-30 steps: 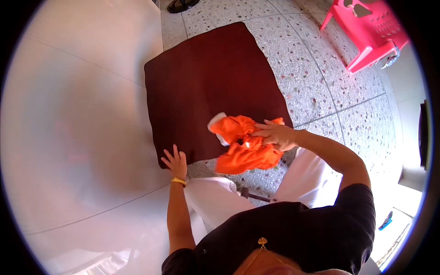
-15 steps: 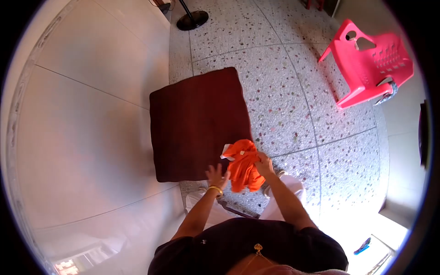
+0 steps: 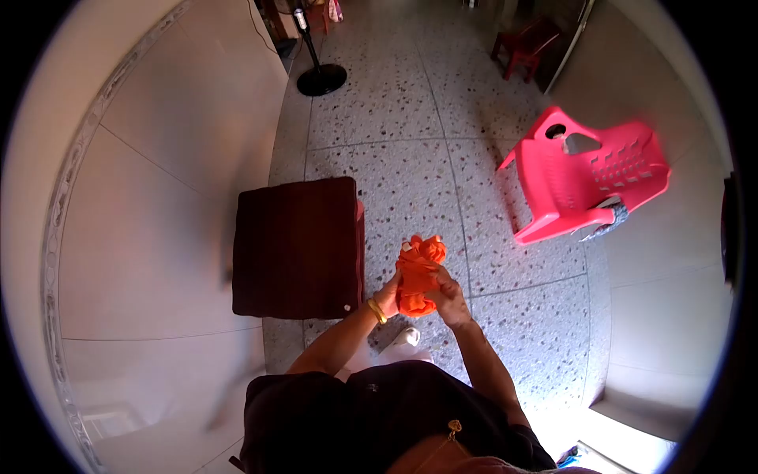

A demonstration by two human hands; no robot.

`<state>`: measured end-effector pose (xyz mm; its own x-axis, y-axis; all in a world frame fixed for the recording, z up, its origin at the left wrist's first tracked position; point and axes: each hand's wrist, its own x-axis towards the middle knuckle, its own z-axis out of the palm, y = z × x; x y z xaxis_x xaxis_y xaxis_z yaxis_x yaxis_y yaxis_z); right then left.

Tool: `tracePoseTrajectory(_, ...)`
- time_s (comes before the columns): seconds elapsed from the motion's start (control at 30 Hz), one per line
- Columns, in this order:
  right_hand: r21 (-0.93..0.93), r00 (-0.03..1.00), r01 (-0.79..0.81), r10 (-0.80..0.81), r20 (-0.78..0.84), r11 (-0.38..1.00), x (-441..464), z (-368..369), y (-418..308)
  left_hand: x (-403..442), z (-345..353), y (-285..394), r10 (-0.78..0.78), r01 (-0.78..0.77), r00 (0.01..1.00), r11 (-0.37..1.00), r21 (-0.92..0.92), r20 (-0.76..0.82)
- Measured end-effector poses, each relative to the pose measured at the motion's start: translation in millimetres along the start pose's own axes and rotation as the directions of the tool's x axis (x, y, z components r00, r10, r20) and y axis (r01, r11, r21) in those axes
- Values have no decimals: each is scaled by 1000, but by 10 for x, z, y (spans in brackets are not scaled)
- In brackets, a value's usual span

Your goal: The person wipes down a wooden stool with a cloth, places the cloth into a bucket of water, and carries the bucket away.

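Note:
A bright orange cloth [image 3: 417, 276], crumpled into a bundle with a small white patch near its top, hangs between my hands above the floor. My left hand [image 3: 388, 295], with a yellow bangle at the wrist, grips its left side, some fingers hidden behind the fabric. From the right, my right hand [image 3: 448, 299] is closed on the cloth's lower right part, knuckles up. Left of my hands stands a low block with a dark maroon cover [image 3: 298, 249], apart from the cloth.
A pink plastic chair [image 3: 588, 170] with a grey cloth on its arm stands at right. Ahead are a round black stand base [image 3: 322, 80] and a small red chair [image 3: 524, 49]. A tiled wall [image 3: 150, 237] runs along the left.
My left hand, open and beside the cloth before, now grips it. The cloth is bunched narrower. The view has shifted, with the maroon-covered block now farther left of my hands.

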<state>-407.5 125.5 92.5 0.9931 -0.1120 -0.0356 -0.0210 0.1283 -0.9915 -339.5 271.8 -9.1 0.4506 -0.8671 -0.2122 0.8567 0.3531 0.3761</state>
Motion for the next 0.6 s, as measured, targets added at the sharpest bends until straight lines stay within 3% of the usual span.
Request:
tracePoseTrajectory(0.03, -152, 990, 134, -128, 50, 979, 33, -21, -79, 77, 52, 19, 6, -6, 1000, 1000, -30, 14)
tracePoseTrajectory(0.07, -229, 993, 86, -65, 98, 970, 70, -74, -170, 146, 108, 49, 8, -6, 1000, 998, -56, 25)
tracePoseTrajectory(0.17, -213, 998, 11, 3, 66, 977, 233, -176, -178, 256, 261, 277, 15, -17, 999, 997, -77, -35)
tracePoseTrajectory(0.3, -434, 993, 79, -30, 118, 898, 706, -362, -227, 393, 220, 757, 88, -104, 972, 993, -60, -217)
tracePoseTrajectory(0.47, -452, 972, -213, 233, -11, 866, 1574, -813, -308, 920, -379, 1520, 157, -259, 889, 947, -190, -430)
tracePoseTrajectory(0.5, -437, 998, -49, 55, 1, 898, 1767, -1048, -72, 1072, -495, 1693, 176, -298, 873, 931, -212, -455)
tracePoseTrajectory(0.57, -422, 996, -82, 57, -71, 903, 2125, -1496, -8, 1470, -559, 2165, 217, -354, 844, 913, -204, -491)
tracePoseTrajectory(0.6, -519, 980, -185, 116, -162, 835, 2322, -1824, 180, 1722, -745, 2363, 268, -403, 828, 896, -188, -493)
